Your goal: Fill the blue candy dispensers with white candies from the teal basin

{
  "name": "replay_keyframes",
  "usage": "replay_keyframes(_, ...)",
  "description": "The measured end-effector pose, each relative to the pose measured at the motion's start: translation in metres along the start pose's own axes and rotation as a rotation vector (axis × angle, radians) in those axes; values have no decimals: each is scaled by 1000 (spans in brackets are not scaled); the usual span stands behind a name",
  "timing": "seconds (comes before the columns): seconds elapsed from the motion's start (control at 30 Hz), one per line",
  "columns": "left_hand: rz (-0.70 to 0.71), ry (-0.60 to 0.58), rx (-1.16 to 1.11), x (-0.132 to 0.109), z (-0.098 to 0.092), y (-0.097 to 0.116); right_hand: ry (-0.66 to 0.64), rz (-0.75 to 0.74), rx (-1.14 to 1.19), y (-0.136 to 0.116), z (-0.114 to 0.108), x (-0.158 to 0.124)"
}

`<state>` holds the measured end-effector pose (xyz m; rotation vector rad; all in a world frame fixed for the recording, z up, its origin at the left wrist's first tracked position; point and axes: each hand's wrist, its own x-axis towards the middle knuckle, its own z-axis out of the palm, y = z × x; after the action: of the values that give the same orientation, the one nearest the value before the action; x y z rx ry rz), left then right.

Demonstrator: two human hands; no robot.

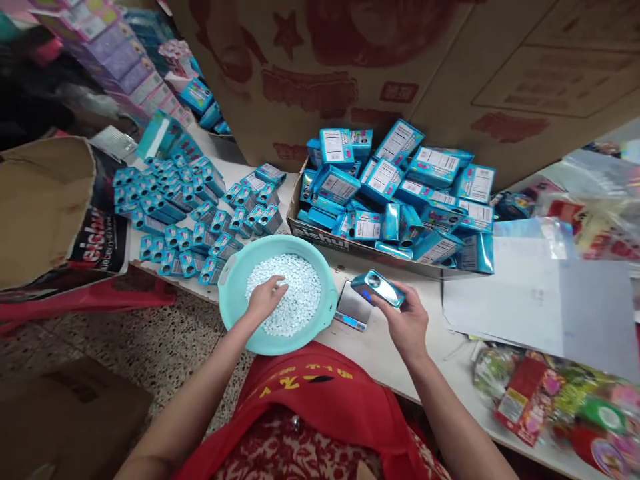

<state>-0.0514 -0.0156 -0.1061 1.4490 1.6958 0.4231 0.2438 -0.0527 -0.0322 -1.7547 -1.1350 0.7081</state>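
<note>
My left hand (pixel 267 298) reaches into a turquoise plastic basin (pixel 230 313) holding a heap of small white tablets (pixel 300 287). Its fingers are curled together at the surface of the heap, closed on a few tablets that are mostly hidden. In my right hand (pixel 407 322) is a small shiny blue box (pixel 379 288), tilted, with a round dark hole in its upper face. Just below and left of that box, a pocket scale (pixel 354 307) with a lit blue display lies on the table, close to the basin's rim.
A cardboard carton (pixel 320 233) piled with blue boxes stands behind the basin. Rows of small blue boxes (pixel 190 193) stand to the left. White sheets (pixel 505 287) and packaged sweets (pixel 530 393) lie at the right. A large carton (pixel 400 67) blocks the back.
</note>
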Motion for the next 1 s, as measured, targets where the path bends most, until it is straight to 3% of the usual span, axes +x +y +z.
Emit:
replay_keyframes(0.07, 143, 67, 51, 17, 19, 7, 27, 23, -77, 31, 1, 4)
replay_keyframes(0.2, 267, -4, 120, 39, 57, 21, -1, -30, -182, 70, 16, -2)
replay_keyframes(0.33, 302, -55, 294, 29, 80, 19, 72, -357, -387, 60, 40, -27)
replay_keyframes(0.4, 304, -76, 363, 21, 85, 16, -105, -537, -433, 47, 61, -43)
replay_keyframes(0.5, 251, -101, 367, 10, 86, 12, -481, -681, -483, 34, 95, -59)
replay_keyframes(0.57, 249, -167, 310, 0, 84, 7, -568, -671, -517, 33, 109, -62)
replay_keyframes(0.77, 281, -415, 323, -34, 63, -9, -511, -671, -578, 39, 112, -61)
replay_keyframes(0.9, 141, -431, 475, -42, 51, -5, -466, -694, -581, 41, 113, -70)
replay_keyframes(1.0, 88, -397, 498, -41, 47, -4, -375, -699, -540, 23, 114, -53)
